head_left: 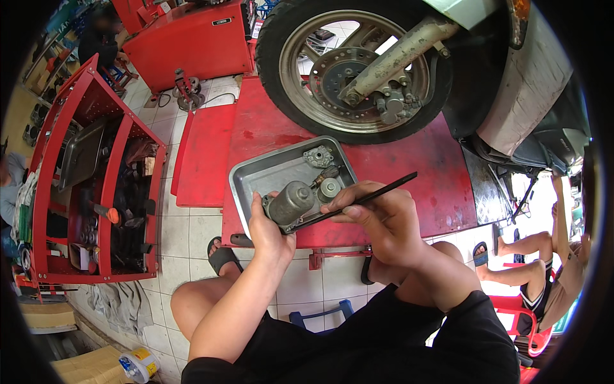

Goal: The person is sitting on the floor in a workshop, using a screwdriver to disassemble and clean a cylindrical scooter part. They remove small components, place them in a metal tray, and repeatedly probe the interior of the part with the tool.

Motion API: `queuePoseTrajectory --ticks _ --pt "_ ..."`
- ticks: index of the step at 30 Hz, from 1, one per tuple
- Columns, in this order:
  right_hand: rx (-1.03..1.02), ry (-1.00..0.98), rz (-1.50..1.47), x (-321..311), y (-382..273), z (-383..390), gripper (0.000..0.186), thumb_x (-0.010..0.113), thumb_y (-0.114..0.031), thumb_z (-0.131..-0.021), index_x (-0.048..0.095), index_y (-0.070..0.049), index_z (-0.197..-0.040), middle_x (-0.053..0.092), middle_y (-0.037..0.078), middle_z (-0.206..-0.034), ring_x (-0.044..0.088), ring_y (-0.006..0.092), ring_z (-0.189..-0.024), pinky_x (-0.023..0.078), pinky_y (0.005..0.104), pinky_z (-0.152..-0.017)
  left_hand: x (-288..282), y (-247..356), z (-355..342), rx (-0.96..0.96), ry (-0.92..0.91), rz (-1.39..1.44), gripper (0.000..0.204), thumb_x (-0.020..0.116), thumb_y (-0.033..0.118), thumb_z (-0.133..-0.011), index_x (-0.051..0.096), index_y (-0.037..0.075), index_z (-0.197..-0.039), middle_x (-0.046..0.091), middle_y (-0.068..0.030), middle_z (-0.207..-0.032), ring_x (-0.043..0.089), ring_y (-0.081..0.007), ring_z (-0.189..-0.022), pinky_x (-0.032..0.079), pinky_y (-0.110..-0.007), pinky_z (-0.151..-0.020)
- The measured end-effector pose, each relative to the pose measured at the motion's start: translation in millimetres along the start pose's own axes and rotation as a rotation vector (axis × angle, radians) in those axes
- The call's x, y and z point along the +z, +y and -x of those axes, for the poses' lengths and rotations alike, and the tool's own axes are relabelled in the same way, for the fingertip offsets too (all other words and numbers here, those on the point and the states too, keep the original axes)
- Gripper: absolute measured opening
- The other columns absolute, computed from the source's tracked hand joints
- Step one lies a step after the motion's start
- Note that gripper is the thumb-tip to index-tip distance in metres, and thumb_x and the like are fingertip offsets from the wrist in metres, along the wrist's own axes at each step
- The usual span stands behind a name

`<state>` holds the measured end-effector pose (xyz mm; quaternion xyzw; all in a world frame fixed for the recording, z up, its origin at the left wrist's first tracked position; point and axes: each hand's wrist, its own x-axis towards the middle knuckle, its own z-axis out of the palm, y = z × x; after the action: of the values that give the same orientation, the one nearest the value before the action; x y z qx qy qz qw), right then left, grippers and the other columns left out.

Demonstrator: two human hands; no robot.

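Note:
My left hand is wrapped round a grey metal engine part, cylindrical with a domed end, held over the near side of a metal tray. In my right hand a thin black rod-like tool is pinched like a pen. It slants down leftward, its lower end close to the near side of the cylinder; whether the two touch I cannot tell. A smaller round metal piece sits beside the cylinder, perhaps joined to it. At the tray's far corner lies a grey metal cover-like part.
The tray rests on a red platform, below a motorcycle's front wheel. A red tool cart stands at the left, a red cabinet behind. Another person sits at the right. A blue stool is between my legs.

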<state>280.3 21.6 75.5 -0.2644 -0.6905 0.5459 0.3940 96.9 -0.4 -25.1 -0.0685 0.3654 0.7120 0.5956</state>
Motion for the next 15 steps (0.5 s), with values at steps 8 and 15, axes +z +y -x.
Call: queuePoseTrajectory --ticks 8,15 --pt "-0.056 0.118 -0.013 6.8 -2.0 -1.7 0.012 0.053 0.013 -0.092 0.064 0.013 -0.097 0.070 0.017 -0.098 0.071 0.0225 -0.092 0.058 0.0309 -0.082 1.0 1.4 1.6 0.000 0.004 -0.002 0.038 0.037 0.038 -0.107 0.056 0.007 -0.096 0.065 -0.0082 -0.091 0.066 -0.0243 -0.087 0.054 -0.040 -0.080" --pt "-0.071 0.071 0.132 1.8 1.0 -1.1 0.010 0.063 0.008 -0.089 0.067 0.010 -0.099 0.071 0.014 -0.096 0.071 0.0204 -0.090 0.056 0.0290 -0.075 1.0 0.7 3.8 0.010 -0.014 -0.020 0.040 0.037 0.039 -0.107 0.058 0.008 -0.093 0.066 -0.0088 -0.089 0.066 -0.0232 -0.084 0.054 -0.038 -0.076"
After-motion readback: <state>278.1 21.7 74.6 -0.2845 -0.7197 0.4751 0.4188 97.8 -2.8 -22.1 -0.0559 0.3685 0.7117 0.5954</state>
